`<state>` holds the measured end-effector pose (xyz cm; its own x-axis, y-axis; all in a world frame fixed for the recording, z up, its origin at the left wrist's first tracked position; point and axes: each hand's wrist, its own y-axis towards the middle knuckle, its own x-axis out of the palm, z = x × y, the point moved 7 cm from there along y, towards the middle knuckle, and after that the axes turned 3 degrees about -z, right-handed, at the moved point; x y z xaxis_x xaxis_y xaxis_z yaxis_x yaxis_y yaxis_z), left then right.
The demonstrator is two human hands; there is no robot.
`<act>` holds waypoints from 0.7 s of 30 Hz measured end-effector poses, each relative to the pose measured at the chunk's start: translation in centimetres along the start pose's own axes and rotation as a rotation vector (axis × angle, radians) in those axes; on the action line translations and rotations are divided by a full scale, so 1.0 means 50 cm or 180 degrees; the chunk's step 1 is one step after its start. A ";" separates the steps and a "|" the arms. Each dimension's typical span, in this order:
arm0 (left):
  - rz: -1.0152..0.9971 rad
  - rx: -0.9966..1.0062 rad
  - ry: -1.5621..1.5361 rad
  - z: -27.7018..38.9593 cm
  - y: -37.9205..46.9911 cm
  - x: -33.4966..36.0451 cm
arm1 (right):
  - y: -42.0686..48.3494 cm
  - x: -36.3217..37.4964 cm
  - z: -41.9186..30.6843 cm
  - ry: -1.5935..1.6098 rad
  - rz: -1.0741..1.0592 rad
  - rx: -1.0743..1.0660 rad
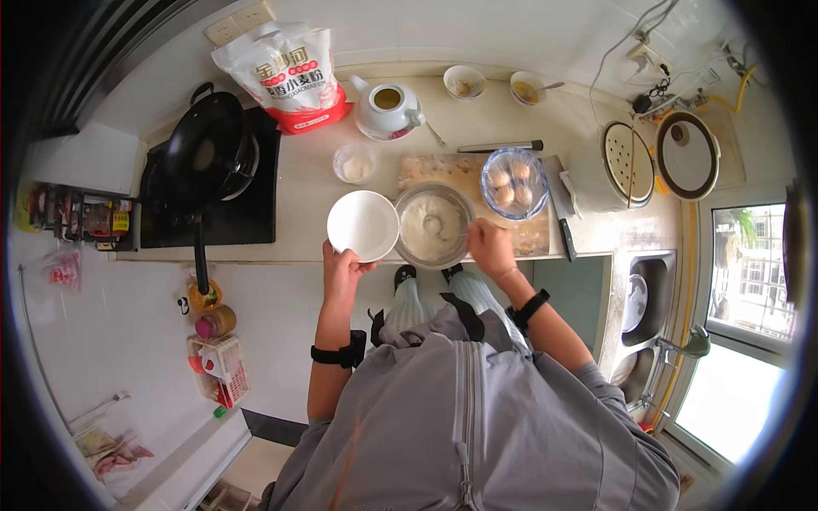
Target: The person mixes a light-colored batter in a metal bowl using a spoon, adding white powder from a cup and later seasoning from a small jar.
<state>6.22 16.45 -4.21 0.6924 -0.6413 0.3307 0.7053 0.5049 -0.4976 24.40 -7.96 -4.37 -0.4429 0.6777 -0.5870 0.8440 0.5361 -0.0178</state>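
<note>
My left hand [345, 271] holds a white bowl [363, 226] by its near rim, tilted so that its white inside shows. Against its right side stands a metal mixing bowl [404, 249] with flour or pale batter [427, 220] in it. At that bowl's right rim is my right hand [492, 246], its fingers curled; whether they grip something is blurred. A wooden cutting board [441, 166] lies partly under the metal bowl. On the board, a blue-rimmed bowl [487, 205] covered with clear film holds several round brownish items, perhaps eggs.
Behind stand a flour bag [291, 83], a white teapot [383, 115], a small bowl of white powder [355, 165] and two small bowls [465, 83]. A kitchen knife [565, 223] lies right of the board. A black wok [204, 150] rests on the left cooktop; a sink [652, 300] is right.
</note>
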 end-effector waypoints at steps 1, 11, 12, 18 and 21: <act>-0.0033 0.0066 0.0021 0.004 0.000 0.005 | 0.007 0.009 -0.018 0.0007 0.0023 0.0013; -0.0173 -0.0049 0.0089 0.007 -0.009 0.015 | -0.004 -0.019 0.002 0.0101 0.0146 0.0162; -0.0135 -0.0056 0.0075 0.005 -0.012 0.013 | -0.006 -0.003 -0.030 -0.0044 -0.0027 0.0006; -0.0197 -0.0199 0.0120 -0.001 -0.012 0.022 | 0.016 -0.023 -0.020 0.0299 0.0404 0.0338; -0.0167 -0.0265 0.0151 -0.008 -0.010 0.015 | 0.002 -0.027 -0.006 0.0071 0.0117 0.0081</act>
<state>6.30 15.48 -4.04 0.6456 -0.6931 0.3207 0.7238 0.4215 -0.5463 25.01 -8.66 -3.33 -0.4178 0.7079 -0.5695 0.8671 0.4979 -0.0173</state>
